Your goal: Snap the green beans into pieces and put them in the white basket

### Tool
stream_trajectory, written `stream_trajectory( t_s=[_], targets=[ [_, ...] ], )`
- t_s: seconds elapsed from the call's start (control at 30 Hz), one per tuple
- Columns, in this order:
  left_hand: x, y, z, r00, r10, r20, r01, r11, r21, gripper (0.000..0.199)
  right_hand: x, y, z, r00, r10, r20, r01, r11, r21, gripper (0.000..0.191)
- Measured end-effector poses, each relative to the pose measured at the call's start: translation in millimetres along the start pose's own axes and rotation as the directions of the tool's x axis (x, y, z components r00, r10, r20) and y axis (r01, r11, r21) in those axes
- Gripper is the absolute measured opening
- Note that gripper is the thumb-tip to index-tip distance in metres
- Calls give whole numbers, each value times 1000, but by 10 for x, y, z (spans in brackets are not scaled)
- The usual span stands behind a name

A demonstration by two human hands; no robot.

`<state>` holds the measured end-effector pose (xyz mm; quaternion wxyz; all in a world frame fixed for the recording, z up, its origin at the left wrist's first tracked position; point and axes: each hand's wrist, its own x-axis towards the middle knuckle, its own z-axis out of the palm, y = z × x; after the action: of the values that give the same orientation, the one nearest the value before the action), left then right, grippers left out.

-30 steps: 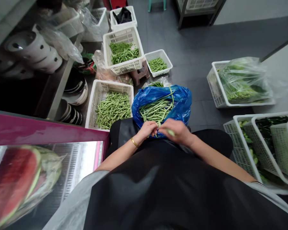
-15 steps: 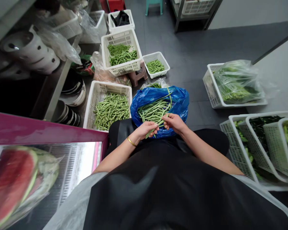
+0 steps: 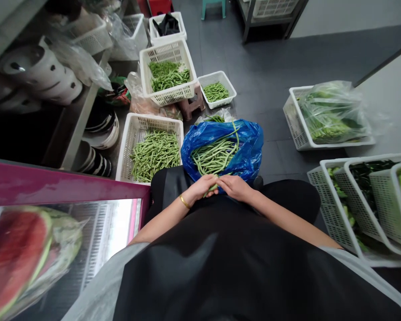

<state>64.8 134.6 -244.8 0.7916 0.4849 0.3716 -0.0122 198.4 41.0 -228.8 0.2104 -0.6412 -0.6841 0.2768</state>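
My left hand point(image 3: 203, 186) is closed around a small bunch of green bean pieces point(image 3: 210, 190), whose ends poke out below the fingers. Against its fingertips, my right hand point(image 3: 235, 187) is closed in a pinch on a green bean, mostly hidden behind the fingers. Both hands meet just above my lap, at the near rim of a blue plastic bag point(image 3: 249, 149). Long whole green beans point(image 3: 215, 156) fill that bag, one curving up over its far side. To the left, a white basket point(image 3: 124, 145) holds many short bean pieces point(image 3: 156, 154).
Beyond the bag stand a small white basket point(image 3: 234, 94) of green beans and a larger white basket point(image 3: 169, 96) of greens on a stool point(image 3: 194, 103). Baskets of leafy vegetables point(image 3: 334, 111) line the right. A pink-edged display case point(image 3: 67, 183) with cut watermelon is at left.
My hands have drawn closer together and slightly down toward my lap. The long bean stretched between them before is now mostly hidden by my fingers.
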Motion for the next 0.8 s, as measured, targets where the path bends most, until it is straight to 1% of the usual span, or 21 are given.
stream_trajectory(
  t_s=[0.07,0.13,0.17,0.2,0.23,0.27,0.3,0.37,0.4,0.43,0.47,0.5,0.53,0.57,0.6,0.63,0.67,0.7,0.73,0.77,0.8],
  targets=[
    [-58,-16,8,996,28,83,-43,982,186,32,-68,54,-36,996,42,82,-29,989,-145,36],
    [-91,-12,27,985,100,144,-141,940,311,34,-130,69,-53,989,77,129,-60,989,-132,39],
    [-99,-5,46,977,127,172,-179,926,332,34,-144,64,-50,988,87,125,-82,995,-50,42],
    [-104,4,72,971,156,179,-208,924,321,34,-140,51,-38,990,109,94,-117,990,82,45],
    [-107,16,107,968,197,157,-236,927,291,34,-118,33,-17,986,159,45,-165,953,255,48],
    [-108,32,147,962,254,103,-272,925,264,32,-81,12,11,971,241,-3,-214,868,449,51],
    [-110,52,188,946,325,24,-320,911,259,31,-34,-10,43,940,341,-30,-246,734,633,52],
    [-114,107,250,877,466,-119,-406,850,335,27,51,-52,97,870,494,3,-234,408,882,53],
    [-118,141,260,849,511,-136,-428,815,391,25,72,-69,108,862,503,62,-225,271,936,54],
    [-123,179,249,843,529,-101,-440,785,437,23,70,-81,103,877,462,135,-238,172,956,55],
    [-129,218,215,852,523,-29,-451,762,465,21,44,-85,78,899,381,214,-276,115,954,56],
    [-133,256,160,864,501,52,-462,748,477,20,-3,-79,33,916,277,290,-327,98,940,56],
    [-134,291,85,873,473,116,-467,743,479,19,-61,-63,-30,919,171,355,-376,114,919,57],
    [-132,323,-5,880,451,146,-463,750,472,19,-120,-33,-108,911,83,404,-412,160,897,57],
    [-126,350,-105,887,444,129,-452,771,449,20,-167,10,-194,895,19,446,-437,239,867,56],
    [-118,374,-209,888,457,57,-440,805,397,23,-193,64,-280,868,-24,496,-456,355,816,55],
    [-108,395,-311,879,474,-45,-440,844,306,26,-191,126,-355,828,-45,560,-462,510,725,52],
    [-99,417,-405,864,482,-147,-454,871,187,29,-161,188,-410,784,-18,620,-440,689,576,47],
    [-91,438,-487,847,477,-234,-478,876,56,32,-103,245,-437,756,59,652,-380,850,364,40],
    [-86,460,-551,832,465,-303,-504,862,-61,34,-23,288,-431,758,154,634,-291,950,117,32],
    [-82,479,-596,825,448,-345,-519,842,-147,37,72,313,-391,793,229,565,-200,973,-113,28]
  ],
)
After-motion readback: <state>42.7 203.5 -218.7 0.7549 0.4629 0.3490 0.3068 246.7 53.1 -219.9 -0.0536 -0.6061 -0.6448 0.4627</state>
